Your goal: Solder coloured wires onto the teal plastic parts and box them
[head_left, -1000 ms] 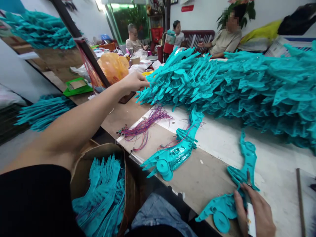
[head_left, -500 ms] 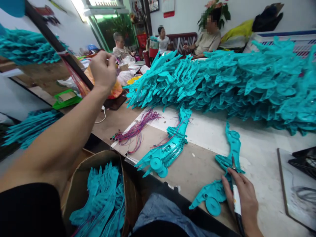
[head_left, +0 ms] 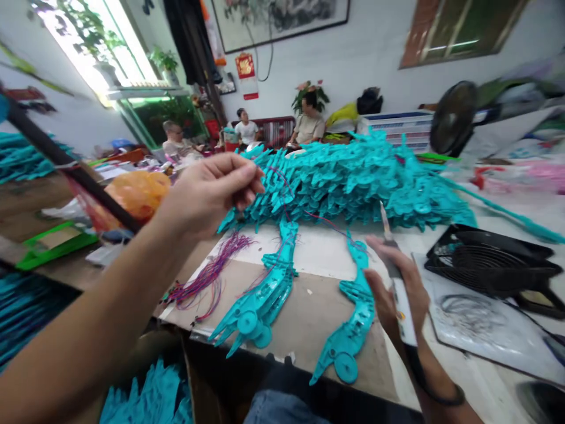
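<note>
The right hand [head_left: 417,290] has its grip closed around a white-handled soldering iron [head_left: 403,312], beside a curved teal part [head_left: 362,303] on the desk [head_left: 315,309]. The left hand [head_left: 200,191] pinches its fingertips together near a thin wire [head_left: 289,189]; whether it holds that, I cannot tell. Beyond lies a teal heap [head_left: 348,176].

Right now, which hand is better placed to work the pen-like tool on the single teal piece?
Probably the right hand: it holds the pen-like tool, close beside the single teal piece. The left hand is raised farther from it, in a pinch.
</note>
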Motion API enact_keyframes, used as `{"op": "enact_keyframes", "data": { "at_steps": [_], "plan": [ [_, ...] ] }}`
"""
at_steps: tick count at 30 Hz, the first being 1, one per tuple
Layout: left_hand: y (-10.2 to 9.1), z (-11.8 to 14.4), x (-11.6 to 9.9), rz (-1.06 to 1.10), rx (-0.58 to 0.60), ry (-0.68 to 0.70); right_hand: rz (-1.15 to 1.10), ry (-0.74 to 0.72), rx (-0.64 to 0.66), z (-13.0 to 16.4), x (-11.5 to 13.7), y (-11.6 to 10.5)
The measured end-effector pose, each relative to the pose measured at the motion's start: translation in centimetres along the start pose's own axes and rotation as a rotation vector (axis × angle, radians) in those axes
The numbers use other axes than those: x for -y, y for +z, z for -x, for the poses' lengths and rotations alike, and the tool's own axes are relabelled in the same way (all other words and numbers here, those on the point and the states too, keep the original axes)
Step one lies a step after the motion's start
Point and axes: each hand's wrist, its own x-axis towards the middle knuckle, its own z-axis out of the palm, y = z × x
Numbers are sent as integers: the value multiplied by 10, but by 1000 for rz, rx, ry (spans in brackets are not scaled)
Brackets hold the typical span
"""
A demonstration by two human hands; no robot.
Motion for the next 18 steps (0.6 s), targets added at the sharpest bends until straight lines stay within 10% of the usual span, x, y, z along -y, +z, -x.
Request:
{"op": "enact_keyframes", "data": {
  "at_steps": [7,18],
  "plan": [
    [91,39,52,357,186,-342,-574,277,268,-9,23,5],
    [122,59,94,557,385,-559,-872,557,337,35,2,-7]
  ]
}}
